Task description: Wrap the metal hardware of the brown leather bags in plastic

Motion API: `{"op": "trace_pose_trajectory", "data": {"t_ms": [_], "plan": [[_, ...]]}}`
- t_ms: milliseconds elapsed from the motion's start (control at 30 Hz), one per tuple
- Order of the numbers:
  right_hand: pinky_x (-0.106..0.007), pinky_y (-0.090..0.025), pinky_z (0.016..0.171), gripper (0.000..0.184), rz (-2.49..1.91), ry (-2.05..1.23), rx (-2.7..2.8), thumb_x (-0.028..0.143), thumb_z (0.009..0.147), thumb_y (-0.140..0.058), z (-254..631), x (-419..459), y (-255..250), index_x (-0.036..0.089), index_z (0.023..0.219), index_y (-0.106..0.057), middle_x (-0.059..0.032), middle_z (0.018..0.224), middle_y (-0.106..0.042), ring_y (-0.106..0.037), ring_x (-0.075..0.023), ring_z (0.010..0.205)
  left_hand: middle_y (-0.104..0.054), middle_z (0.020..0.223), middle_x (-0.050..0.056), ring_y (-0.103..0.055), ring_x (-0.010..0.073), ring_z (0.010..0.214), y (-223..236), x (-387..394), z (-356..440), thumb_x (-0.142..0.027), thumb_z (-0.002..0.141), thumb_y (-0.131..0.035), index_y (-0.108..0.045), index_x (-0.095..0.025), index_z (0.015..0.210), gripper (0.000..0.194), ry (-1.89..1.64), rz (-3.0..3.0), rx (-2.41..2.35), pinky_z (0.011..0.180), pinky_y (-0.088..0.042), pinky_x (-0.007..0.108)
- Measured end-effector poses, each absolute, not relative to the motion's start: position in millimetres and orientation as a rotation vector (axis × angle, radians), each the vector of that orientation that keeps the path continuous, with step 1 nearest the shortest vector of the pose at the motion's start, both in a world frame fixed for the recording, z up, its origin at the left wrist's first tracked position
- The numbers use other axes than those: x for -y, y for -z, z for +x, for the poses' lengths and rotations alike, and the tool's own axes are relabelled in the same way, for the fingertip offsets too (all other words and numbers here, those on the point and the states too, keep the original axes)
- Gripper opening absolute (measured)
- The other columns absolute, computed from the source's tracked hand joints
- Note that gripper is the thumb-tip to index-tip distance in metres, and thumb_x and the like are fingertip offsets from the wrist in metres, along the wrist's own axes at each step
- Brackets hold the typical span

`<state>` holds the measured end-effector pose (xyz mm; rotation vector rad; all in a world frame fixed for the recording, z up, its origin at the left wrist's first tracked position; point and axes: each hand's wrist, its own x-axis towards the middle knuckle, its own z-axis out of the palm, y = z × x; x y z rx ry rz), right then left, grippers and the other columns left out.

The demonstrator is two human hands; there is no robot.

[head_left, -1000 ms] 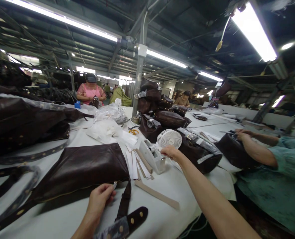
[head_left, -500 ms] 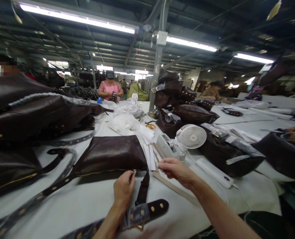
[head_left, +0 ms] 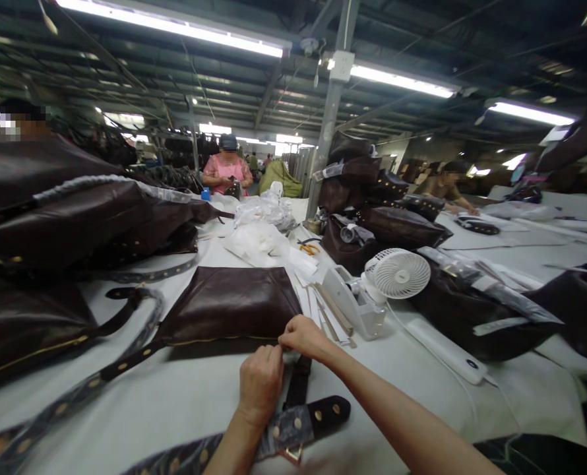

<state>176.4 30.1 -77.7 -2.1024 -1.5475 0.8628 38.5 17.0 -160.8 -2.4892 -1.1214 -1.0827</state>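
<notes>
A dark brown leather bag point(head_left: 231, 305) lies flat on the white table point(head_left: 175, 402) in front of me. My left hand point(head_left: 260, 382) and my right hand point(head_left: 303, 336) meet at the bag's near right corner, both pinched closed on something small there that I cannot make out. The bag's studded strap point(head_left: 318, 417) runs beneath my left wrist toward the near edge. A second strap point(head_left: 125, 359) trails off to the left.
A white tape dispenser point(head_left: 355, 303) and a small white fan point(head_left: 397, 274) stand right of the bag, with paper strips point(head_left: 323, 310) between. Brown bags are piled at left point(head_left: 66, 224) and behind point(head_left: 372, 224). Other people work farther along the tables.
My right hand has come back from the tape dispenser to the bag's corner, joining my left hand. The view has swung left.
</notes>
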Motion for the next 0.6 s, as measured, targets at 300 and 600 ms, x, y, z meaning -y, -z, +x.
{"op": "trace_pose_trajectory", "data": {"t_ms": [300,600], "plan": [[-0.021,-0.035,0.051,0.012,-2.212,-0.836,1.592,0.020,0.064,-0.064,176.7,-31.6,87.0,0.017,0.056,-0.072,-0.0013,0.052,-0.060,-0.060,-0.0145,0.063,-0.066,0.071,0.005,-0.061,0.0183,0.069,164.6,-17.0,35.6,-0.014,0.093,-0.040,-0.063,-0.019,0.083,0.025,1.205,-2.621,1.196,0.063,-0.042,0.027],[-0.021,-0.034,0.048,0.013,-2.243,-0.912,1.556,0.015,0.067,-0.063,173.1,-29.4,85.9,0.016,0.063,-0.075,0.0013,0.046,-0.054,-0.055,-0.0118,0.052,-0.069,0.076,0.006,-0.065,0.0188,0.073,166.9,-19.6,34.6,-0.021,0.092,-0.043,-0.064,-0.019,0.082,0.024,1.406,-2.747,1.343,0.069,-0.048,0.028]]}}
